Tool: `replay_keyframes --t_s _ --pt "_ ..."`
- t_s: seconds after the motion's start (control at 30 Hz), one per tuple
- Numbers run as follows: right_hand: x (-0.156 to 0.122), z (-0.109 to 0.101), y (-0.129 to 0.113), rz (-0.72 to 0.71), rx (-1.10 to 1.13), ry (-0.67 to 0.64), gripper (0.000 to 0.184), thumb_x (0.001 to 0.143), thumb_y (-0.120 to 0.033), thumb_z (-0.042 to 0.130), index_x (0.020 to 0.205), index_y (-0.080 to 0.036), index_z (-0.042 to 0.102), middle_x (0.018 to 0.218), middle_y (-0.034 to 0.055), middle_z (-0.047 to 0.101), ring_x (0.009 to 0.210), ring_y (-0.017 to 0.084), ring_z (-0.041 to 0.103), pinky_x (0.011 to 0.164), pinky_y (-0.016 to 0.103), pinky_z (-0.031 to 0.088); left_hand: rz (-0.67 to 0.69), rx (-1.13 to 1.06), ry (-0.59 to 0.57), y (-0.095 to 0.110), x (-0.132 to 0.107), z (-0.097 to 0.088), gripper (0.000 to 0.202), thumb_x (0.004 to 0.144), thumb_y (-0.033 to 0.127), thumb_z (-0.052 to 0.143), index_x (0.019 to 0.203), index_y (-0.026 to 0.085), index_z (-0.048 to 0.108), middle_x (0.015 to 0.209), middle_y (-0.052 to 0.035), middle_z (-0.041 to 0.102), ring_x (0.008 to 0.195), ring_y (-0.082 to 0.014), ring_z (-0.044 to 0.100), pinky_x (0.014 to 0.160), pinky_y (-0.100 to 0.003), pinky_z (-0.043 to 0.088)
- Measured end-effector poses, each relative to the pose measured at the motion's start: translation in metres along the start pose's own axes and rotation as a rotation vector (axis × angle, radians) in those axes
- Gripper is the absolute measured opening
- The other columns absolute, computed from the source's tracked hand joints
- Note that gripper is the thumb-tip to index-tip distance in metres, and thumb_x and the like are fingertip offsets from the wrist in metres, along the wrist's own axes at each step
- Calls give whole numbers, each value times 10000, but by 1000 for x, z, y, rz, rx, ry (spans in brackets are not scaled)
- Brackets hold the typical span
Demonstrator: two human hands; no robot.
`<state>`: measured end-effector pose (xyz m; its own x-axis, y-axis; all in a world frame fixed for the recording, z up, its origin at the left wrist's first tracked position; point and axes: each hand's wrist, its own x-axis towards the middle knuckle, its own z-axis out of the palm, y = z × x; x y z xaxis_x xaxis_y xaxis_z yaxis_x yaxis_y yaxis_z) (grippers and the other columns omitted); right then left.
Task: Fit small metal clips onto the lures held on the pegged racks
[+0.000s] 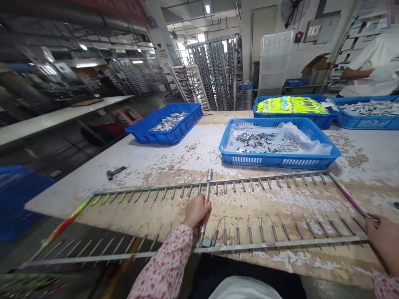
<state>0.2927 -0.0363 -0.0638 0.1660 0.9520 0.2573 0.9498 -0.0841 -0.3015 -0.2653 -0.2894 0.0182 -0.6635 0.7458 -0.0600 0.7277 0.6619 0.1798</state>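
A long metal hanging rack [271,244] with rows of small hooked pegs lies across the table, its left end reaching past the table edge. My left hand [197,210] is wrapped round the rack's middle crossbar, which is streaked with red, yellow and green paint. At the right end, my right hand [382,234] has its fingers closed on the rack near the corner, where the painted end bar meets the near rail. Thin wire hooks stick out of many pegs. A greenish block sits by the foot of the crossbar.
Behind the rack stands a blue basket [280,160] with plastic lining and small shiny metal parts. A blue tray [165,137] sits left of it, a basket of yellow pieces [289,105] behind. A dark tool [116,171] lies at left. A co-worker [374,70] stands at far right.
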Motion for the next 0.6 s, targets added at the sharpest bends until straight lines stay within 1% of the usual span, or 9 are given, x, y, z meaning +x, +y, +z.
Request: replay_keyframes --t_s 0.1,0.17,0.23,0.33,0.4,0.5,0.6 --pt "-4 -7 -3 73 -8 -138 596 772 -501 347 1075 -124 694 852 267 638 742 371 593 603 447 416 -26 -73 27 0 2 3 114 738 298 527 773 195 560 735 -46 660 720 -199 613 554 -255 322" --pt "-7 -12 0 128 37 -150 599 761 -532 380 1116 -150 675 966 263 633 779 355 595 604 434 414 -10 -123 64 -1 1 -1 108 733 301 520 746 197 547 703 -33 647 676 -189 600 535 -250 318" --pt "-9 -17 6 175 69 -145 583 751 -552 406 1126 -190 666 1018 256 623 762 340 595 584 428 401 34 -181 108 -2 -2 -9 117 742 305 498 748 196 540 681 -25 637 640 -180 590 528 -247 328" --pt "-16 -21 19 183 54 -97 560 776 -563 364 1128 -236 651 985 242 623 715 344 586 572 438 380 128 -232 199 -2 -11 -27 119 742 307 482 767 198 524 627 1 602 583 -162 564 532 -241 338" --pt "-23 -22 30 164 44 -38 567 789 -562 321 1119 -235 646 940 235 624 741 362 583 590 448 385 176 -232 249 -2 -19 -39 113 738 313 479 755 204 504 569 27 552 536 -149 533 528 -239 330" --pt "-38 -26 48 125 67 69 590 783 -574 290 1120 -233 634 894 214 628 828 374 583 621 448 408 214 -259 277 -2 -33 -54 137 748 343 470 741 208 492 526 49 510 492 -134 503 527 -234 333" --pt "-53 -33 68 88 47 175 579 782 -592 294 1125 -261 623 869 170 648 840 343 602 638 420 435 220 -290 305 -1 -47 -65 161 750 357 474 775 204 520 548 50 526 495 -123 502 540 -228 350"
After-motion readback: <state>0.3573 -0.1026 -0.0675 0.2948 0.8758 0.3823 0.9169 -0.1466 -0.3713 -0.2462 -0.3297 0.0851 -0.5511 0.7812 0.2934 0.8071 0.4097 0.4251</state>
